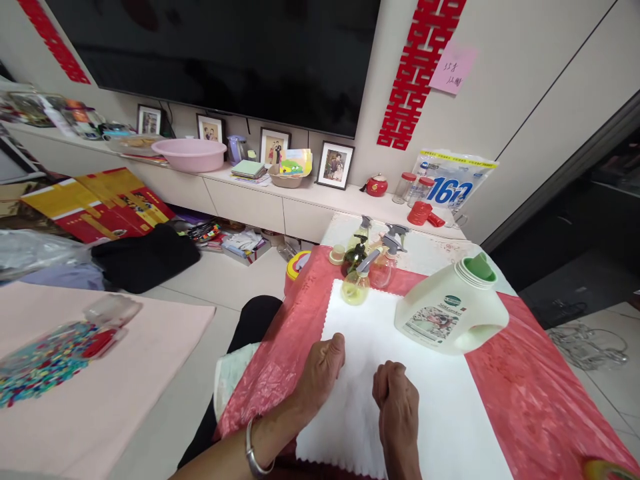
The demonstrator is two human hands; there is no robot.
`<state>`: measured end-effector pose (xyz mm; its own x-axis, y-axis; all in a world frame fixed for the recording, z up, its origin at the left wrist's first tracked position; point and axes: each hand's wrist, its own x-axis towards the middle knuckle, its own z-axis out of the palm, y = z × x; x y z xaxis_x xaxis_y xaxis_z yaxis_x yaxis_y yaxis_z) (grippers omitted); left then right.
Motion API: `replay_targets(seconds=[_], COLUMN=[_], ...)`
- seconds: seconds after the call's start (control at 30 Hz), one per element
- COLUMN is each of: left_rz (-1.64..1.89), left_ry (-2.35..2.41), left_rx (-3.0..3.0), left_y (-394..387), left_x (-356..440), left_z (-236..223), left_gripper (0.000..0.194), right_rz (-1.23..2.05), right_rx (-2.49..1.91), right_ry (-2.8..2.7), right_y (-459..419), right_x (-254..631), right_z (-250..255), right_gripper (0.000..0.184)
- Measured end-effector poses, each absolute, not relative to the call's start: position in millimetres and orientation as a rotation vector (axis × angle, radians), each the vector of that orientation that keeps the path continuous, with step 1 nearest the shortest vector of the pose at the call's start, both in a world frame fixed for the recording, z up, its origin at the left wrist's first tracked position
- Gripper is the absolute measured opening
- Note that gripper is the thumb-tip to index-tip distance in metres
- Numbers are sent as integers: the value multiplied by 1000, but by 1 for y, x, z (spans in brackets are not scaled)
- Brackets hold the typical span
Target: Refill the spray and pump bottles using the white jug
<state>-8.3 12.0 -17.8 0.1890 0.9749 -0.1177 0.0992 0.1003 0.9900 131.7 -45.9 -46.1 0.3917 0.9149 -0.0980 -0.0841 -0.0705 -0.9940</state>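
The big pale jug (433, 317) stood upright on the white sheet (370, 337), its long axis going up and its handle at the right side. A green piece (480, 267) sat in its mouth. The right hand (400, 400) was the nearer one: from this grip, the jug was forward and to the right, apart from the knuckles. Both hands had the fingers folded in, with no thing visible in either; the insides were hidden, so I cannot tell about something small. The left hand (323, 367) was nearest to the yellowish spray bottle (354, 292), which was ahead, at the sheet's far edge. Around the sheet, the tabletop (525, 393) had a red cover.
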Motion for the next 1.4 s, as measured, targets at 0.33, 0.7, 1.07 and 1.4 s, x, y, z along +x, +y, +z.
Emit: replay_targets(seconds=[0.33,0.7,1.07,1.4], left_rz=[927,929,927,1240], left_ry=[1184,1168,1171,1237], left_rx=[1282,1282,1281,1528], left_y=[11,7,5,72], left_x=[-8,-8,-9,-12], left_z=[-11,-11,-15,-10], left_gripper=[76,75,73,36], right_rz=[1004,1021,1022,988], right_rx=[-1441,-1438,-1464,-1452], right_ry=[-822,-809,-828,-850], right_y=[-47,-50,-49,-53], right_x=[126,122,118,124], right_z=[-39,-36,-41,-24], right_gripper=[67,67,68,69])
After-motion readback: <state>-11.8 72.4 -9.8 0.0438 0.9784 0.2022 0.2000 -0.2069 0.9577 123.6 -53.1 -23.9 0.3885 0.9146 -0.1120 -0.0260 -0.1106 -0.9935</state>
